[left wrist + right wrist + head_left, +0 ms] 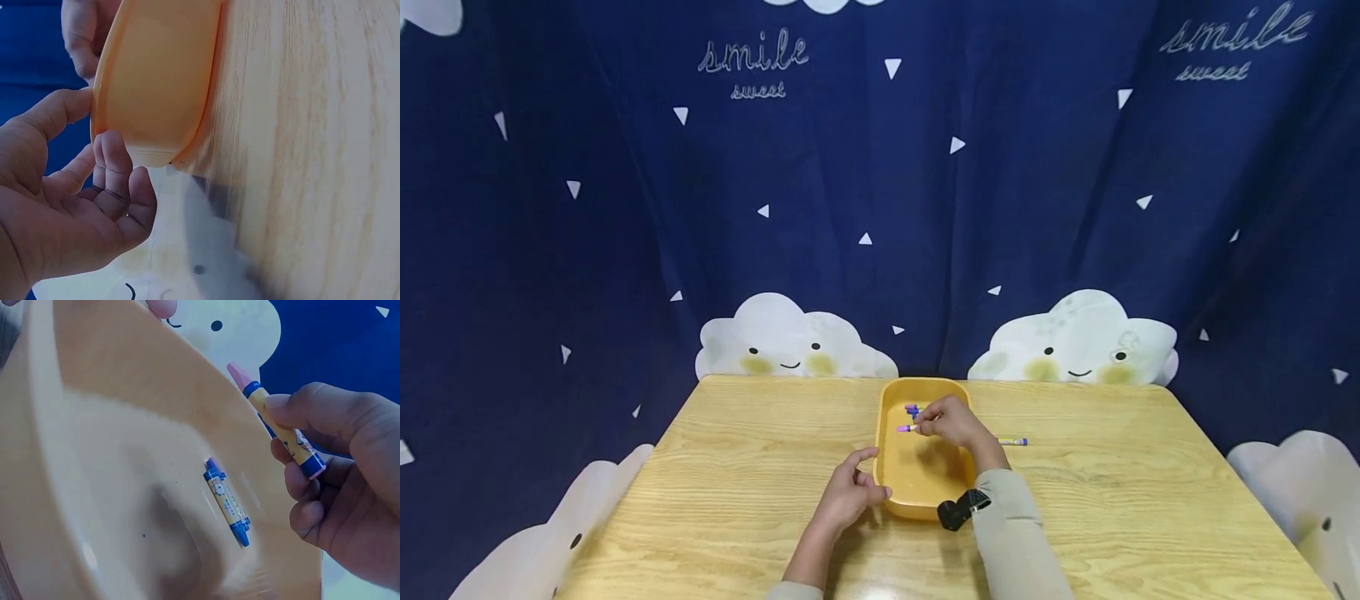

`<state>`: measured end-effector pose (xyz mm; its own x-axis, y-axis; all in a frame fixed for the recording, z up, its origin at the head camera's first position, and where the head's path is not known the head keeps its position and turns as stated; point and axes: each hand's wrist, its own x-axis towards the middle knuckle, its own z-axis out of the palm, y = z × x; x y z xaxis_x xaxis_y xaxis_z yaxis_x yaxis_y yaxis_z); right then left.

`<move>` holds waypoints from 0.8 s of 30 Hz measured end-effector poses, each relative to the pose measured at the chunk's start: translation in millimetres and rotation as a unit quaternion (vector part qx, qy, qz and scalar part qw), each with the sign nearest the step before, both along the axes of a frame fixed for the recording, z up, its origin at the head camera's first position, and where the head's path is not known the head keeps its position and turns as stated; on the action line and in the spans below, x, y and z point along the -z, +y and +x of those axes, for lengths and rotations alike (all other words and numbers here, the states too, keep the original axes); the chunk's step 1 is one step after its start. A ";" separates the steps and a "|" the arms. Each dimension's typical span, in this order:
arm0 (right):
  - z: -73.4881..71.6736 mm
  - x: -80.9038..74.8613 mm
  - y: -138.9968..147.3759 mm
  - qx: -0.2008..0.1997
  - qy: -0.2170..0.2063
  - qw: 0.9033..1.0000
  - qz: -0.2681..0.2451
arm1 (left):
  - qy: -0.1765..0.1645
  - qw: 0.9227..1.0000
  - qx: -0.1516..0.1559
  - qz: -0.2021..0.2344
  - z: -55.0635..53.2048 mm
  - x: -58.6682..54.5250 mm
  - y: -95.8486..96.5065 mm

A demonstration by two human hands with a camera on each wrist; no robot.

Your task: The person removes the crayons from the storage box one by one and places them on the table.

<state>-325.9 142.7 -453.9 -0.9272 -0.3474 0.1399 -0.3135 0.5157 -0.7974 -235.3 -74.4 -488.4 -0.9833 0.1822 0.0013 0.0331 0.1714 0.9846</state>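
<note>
A yellow-orange plastic tray [925, 496] sits on the wooden table. At its near left corner, my left hand [846, 497] grips the rim, thumb over the edge and curled fingers against the outer wall. My right hand [953, 422] is over the tray, pinching a pink crayon [278, 422] with a yellow wrapper and blue bands between thumb and fingers. Its pink tip points left in the head view. Below it, two crayons [226, 503] lie side by side on the tray floor, one with a pinkish tip, one with a blue tip.
Right of the tray, another yellow-wrapped crayon [1015, 442] with a blue end lies on the table [1120, 492], partly hidden by my right wrist. A dark blue curtain [910, 183] with white clouds hangs behind the table. A black strap [962, 508] circles my right sleeve.
</note>
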 end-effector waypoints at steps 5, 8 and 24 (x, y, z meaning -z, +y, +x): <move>2.7 -0.9 11.7 0.007 0.004 1.000 0.001 | 0.000 1.000 0.007 0.013 -1.6 -0.5 1.0; 4.4 -3.1 21.9 0.012 0.005 1.000 -0.008 | -0.001 1.000 0.009 0.017 -2.2 -0.8 1.0; 14.7 -1.4 71.2 0.073 -0.053 0.995 -0.046 | -0.007 1.000 0.013 0.020 3.2 0.6 -0.4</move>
<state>-311.2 213.8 -452.5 -0.9780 -0.1984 0.0640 -0.1527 0.4730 -0.8677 -232.0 -74.8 -489.0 -0.9782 0.2077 -0.0038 0.0240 0.1309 0.9911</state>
